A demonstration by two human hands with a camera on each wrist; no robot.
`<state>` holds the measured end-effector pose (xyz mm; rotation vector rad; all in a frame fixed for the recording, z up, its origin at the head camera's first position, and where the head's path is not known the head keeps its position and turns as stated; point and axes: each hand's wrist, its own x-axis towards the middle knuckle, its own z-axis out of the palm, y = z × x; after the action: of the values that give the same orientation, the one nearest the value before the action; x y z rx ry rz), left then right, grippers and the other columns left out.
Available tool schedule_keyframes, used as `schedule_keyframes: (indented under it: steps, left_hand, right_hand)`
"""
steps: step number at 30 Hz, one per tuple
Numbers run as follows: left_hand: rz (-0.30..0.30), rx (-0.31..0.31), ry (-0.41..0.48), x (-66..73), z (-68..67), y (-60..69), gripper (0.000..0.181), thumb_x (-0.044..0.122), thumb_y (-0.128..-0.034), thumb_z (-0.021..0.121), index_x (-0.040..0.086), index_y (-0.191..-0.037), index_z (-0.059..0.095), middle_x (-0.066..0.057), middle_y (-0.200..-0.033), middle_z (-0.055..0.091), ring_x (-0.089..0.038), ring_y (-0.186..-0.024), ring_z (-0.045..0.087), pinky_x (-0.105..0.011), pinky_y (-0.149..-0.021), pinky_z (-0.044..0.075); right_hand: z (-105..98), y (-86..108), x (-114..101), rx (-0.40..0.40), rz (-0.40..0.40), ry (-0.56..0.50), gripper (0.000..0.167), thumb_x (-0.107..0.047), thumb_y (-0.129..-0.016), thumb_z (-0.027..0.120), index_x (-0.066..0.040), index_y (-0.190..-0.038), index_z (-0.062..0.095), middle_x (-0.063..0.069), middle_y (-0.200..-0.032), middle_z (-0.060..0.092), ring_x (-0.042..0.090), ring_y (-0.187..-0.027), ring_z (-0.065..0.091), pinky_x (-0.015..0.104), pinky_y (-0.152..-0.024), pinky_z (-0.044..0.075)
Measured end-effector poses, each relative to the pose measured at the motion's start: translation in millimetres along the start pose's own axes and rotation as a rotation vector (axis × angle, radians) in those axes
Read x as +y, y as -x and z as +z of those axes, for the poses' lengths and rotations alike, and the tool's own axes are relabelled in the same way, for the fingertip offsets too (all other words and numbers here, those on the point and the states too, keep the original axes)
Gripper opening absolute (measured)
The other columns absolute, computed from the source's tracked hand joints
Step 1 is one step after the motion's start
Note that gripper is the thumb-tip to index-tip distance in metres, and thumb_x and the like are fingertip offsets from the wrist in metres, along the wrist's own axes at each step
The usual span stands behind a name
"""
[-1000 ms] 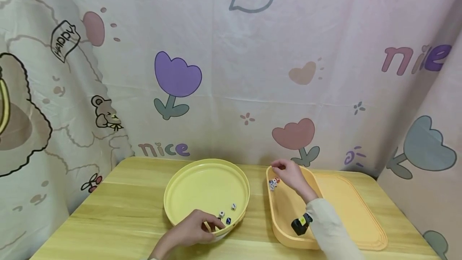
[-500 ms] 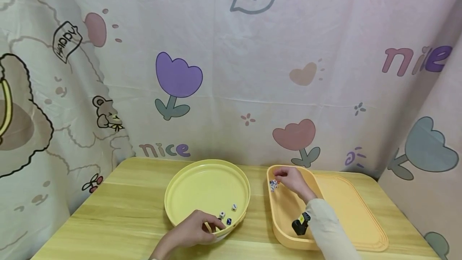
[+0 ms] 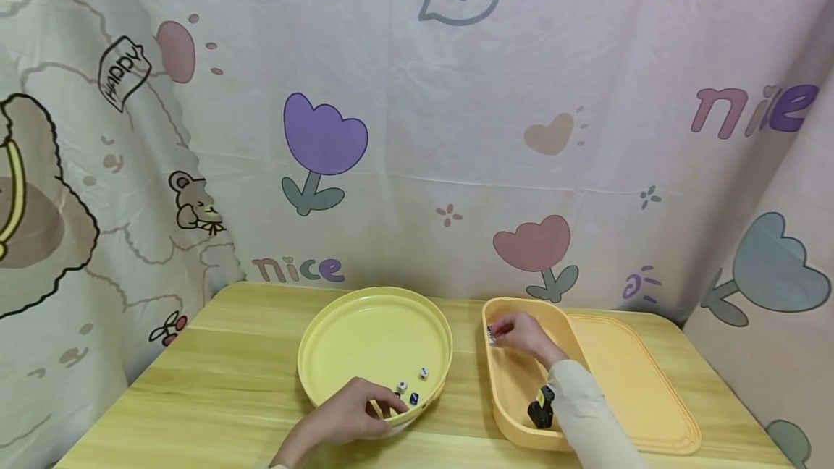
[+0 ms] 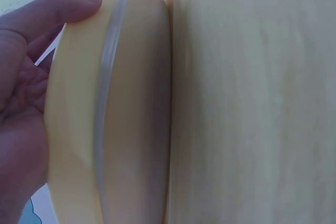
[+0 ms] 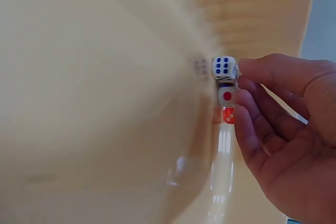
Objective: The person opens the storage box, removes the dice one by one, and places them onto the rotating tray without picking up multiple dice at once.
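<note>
My left hand point(image 3: 352, 411) grips the near rim of a round yellow tray point(image 3: 326, 324), fingers over the inside. The left wrist view shows my thumb point(image 4: 79, 6) pressed on the tray's outer wall. Close to those fingers lie a blue die point(image 3: 413, 398) and two white dice point(image 3: 423, 373); a dark die is partly hidden. My right hand point(image 3: 524, 335) reaches inside an orange box point(image 3: 515, 375), its fingertips touching dice against the wall. Among these are a white die with blue dots point(image 5: 223, 68), a white die with a red dot point(image 5: 227, 96) and a red die point(image 5: 229, 115).
A flat orange lid point(image 3: 632, 382) lies right of the box, partly behind my sleeve. Both containers stand on a wooden table point(image 3: 221, 353), with a strip of wood between them. A printed curtain point(image 3: 404, 129) hangs behind.
My right hand has come down from above the box's far corner into it, now covering most of the dice there. My left hand and the tray stay in place.
</note>
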<state>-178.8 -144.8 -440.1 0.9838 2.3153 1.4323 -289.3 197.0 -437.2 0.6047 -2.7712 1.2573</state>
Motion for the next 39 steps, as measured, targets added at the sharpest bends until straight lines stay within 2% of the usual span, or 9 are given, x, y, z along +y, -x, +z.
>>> schedule_keyframes:
  steps: [8,14,19,27,39]
  left_hand:
    - [0.001,0.002,0.003,-0.4,-0.2,0.1,0.023,-0.003,-0.0799,0.068,0.006,-0.1,0.075,0.01,-0.09,0.066,-0.003,-0.078,0.057,-0.023,-0.069,0.053]
    - [-0.001,-0.002,0.003,-0.1,-0.5,-0.1,0.024,-0.004,-0.0794,0.068,0.006,-0.1,0.075,0.01,-0.09,0.066,-0.003,-0.078,0.057,-0.023,-0.069,0.053]
    - [-0.005,-0.004,0.002,1.1,-0.6,-0.3,0.024,-0.004,-0.0796,0.067,0.006,-0.1,0.074,0.01,-0.091,0.066,-0.003,-0.079,0.057,-0.023,-0.069,0.053]
    - [-0.004,0.001,0.008,0.5,0.6,0.1,0.023,-0.003,-0.0796,0.069,0.006,-0.1,0.075,0.01,-0.088,0.065,-0.002,-0.078,0.057,-0.023,-0.069,0.053]
    - [0.009,0.005,0.005,1.3,0.2,0.4,0.023,-0.002,-0.0794,0.068,0.005,-0.1,0.074,0.01,-0.088,0.065,-0.002,-0.078,0.057,-0.023,-0.069,0.053]
  right_hand:
    - [4,-0.8,2,-0.021,0.01,0.009,0.012,0.012,-0.069,0.072,0.006,-0.079,0.069,0.013,-0.076,0.068,0.013,-0.068,0.06,0.025,-0.063,0.051]
    - [8,-2.4,5,0.011,-0.005,0.096,0.012,0.009,-0.067,0.075,0.002,-0.074,0.069,0.005,-0.071,0.066,0.01,-0.066,0.056,0.025,-0.062,0.048]
    - [9,-2.5,6,0.035,-0.045,0.152,0.013,0.009,-0.065,0.075,0.0,-0.072,0.068,0.003,-0.069,0.065,0.009,-0.064,0.056,0.024,-0.062,0.048]
    - [11,-2.0,3,0.029,-0.104,0.18,0.014,0.012,-0.065,0.073,0.001,-0.071,0.066,0.004,-0.069,0.064,0.01,-0.064,0.056,0.024,-0.061,0.049]
    - [8,-4.0,0,0.02,-0.107,0.187,0.011,0.008,-0.07,0.072,0.0,-0.074,0.066,0.002,-0.071,0.063,0.011,-0.066,0.055,0.025,-0.061,0.049]
